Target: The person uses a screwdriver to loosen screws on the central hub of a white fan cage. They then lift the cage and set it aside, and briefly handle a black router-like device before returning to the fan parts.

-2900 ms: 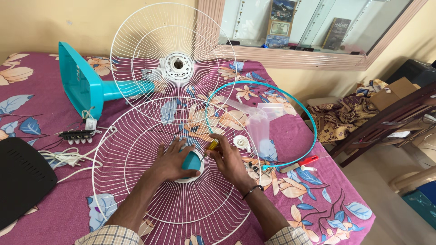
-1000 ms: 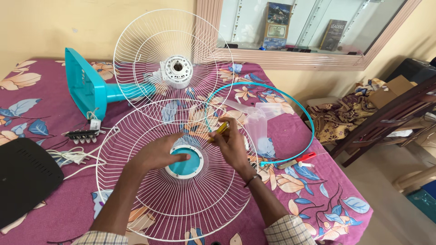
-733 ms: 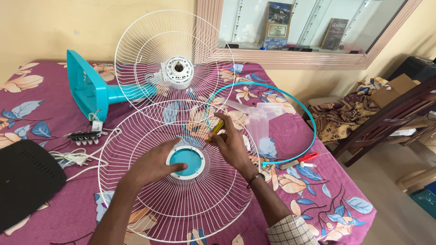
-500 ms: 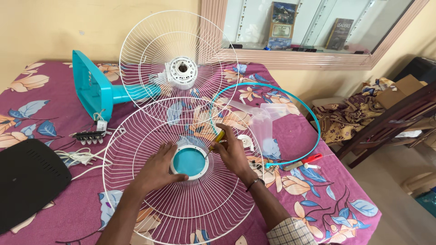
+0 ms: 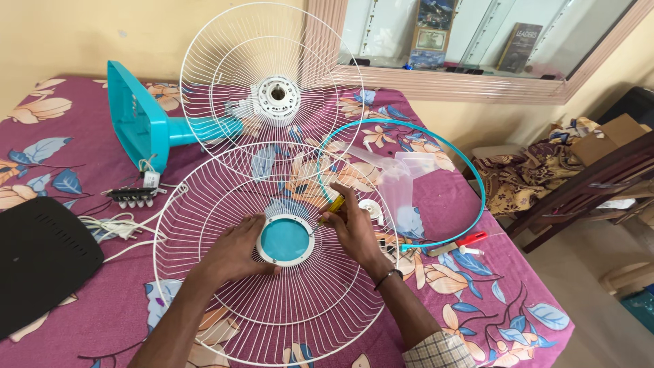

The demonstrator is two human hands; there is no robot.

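I see the white wire fan guard (image 5: 272,320) lying flat on the purple flowered cloth (image 5: 477,300) in the lower middle of the frame, with its round teal centre cap (image 5: 285,240) facing up. My left hand (image 5: 235,251) lies open on the wires, fingers spread and pressed against the left edge of that cap. My right hand (image 5: 351,228) sits just right of the cap, fingers pinched tight around a yellow-handled screwdriver (image 5: 332,206), whose tip points down and left towards the cap's rim; I cannot tell whether the tip touches it. The two hands are apart, one on each side of the cap.

Above the guard, in the upper middle of the frame, the second white guard (image 5: 269,75) stands upright with the white motor hub (image 5: 277,100) at its centre, joined to the teal fan stand (image 5: 146,126) lying on its side towards the upper left. To the right of centre a teal ring (image 5: 477,184) lies on the cloth, and the clear fan blade (image 5: 398,174) lies within it. A small white knob (image 5: 369,208) sits just beside my right hand. A red-handled tool (image 5: 470,240) lies near the ring's lower right. At the left edge there is a black flat case (image 5: 41,259), with white cable (image 5: 116,228) and a switch block (image 5: 133,197) near it
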